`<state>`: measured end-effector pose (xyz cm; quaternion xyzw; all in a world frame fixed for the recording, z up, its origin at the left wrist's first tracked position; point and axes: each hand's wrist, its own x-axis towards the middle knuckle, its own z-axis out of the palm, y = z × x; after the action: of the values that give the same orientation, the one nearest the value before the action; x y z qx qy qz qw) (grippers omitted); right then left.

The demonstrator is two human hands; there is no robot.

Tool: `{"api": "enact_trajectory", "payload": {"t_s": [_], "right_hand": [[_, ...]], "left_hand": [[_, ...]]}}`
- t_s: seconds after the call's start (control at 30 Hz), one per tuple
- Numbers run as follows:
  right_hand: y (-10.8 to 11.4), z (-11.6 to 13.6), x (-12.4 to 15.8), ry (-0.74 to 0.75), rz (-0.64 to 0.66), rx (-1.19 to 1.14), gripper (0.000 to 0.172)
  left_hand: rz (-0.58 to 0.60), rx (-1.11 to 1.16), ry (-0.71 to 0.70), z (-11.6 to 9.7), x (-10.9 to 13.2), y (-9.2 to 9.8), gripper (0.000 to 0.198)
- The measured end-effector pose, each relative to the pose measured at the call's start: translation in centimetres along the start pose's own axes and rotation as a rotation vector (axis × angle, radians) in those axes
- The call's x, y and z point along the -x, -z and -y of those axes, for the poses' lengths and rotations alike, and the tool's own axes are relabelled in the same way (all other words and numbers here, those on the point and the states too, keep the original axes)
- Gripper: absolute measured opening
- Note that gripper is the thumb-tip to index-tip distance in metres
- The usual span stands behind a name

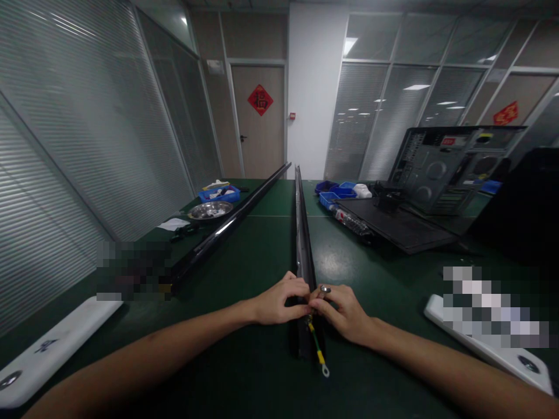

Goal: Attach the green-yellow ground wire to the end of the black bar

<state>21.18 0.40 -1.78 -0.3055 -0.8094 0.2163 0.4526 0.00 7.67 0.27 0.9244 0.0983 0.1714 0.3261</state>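
Note:
A long dark metal rail (304, 244) runs away from me down the middle of the green table. Over its near end, my left hand (283, 299) has thumb and fingers pinched together, touching my right hand. My right hand (343, 311), with a ring on one finger, is closed at the rail's right side. Whatever the fingertips pinch is too small to make out. Just below them a short yellow-green wire (316, 342) hangs over the rail, ending in a metal ring terminal (325, 370).
Left lies another long dark rail (218, 234), beside a metal dish (210, 210) and a blue basket (229, 195). Right are blue bins (328, 200), a plastic bottle (351, 223), a black panel (399, 224) and an open computer case (437, 169). White devices (56, 352) flank my arms.

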Motion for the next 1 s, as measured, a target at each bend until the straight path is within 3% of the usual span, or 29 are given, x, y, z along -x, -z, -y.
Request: {"api": "enact_trajectory", "payload": {"t_s": [0.4, 1.0], "right_hand": [[0.15, 0.3, 0.07, 0.052, -0.05, -0.024, 0.026], [0.05, -0.14, 0.16, 0.019, 0.002, 0.003, 0.026]], "left_hand": [[-0.003, 0.011, 0.004, -0.35, 0.03, 0.21, 0.035], [-0.008, -0.013, 0.001, 0.05, -0.04, -0.02, 0.038]]}}
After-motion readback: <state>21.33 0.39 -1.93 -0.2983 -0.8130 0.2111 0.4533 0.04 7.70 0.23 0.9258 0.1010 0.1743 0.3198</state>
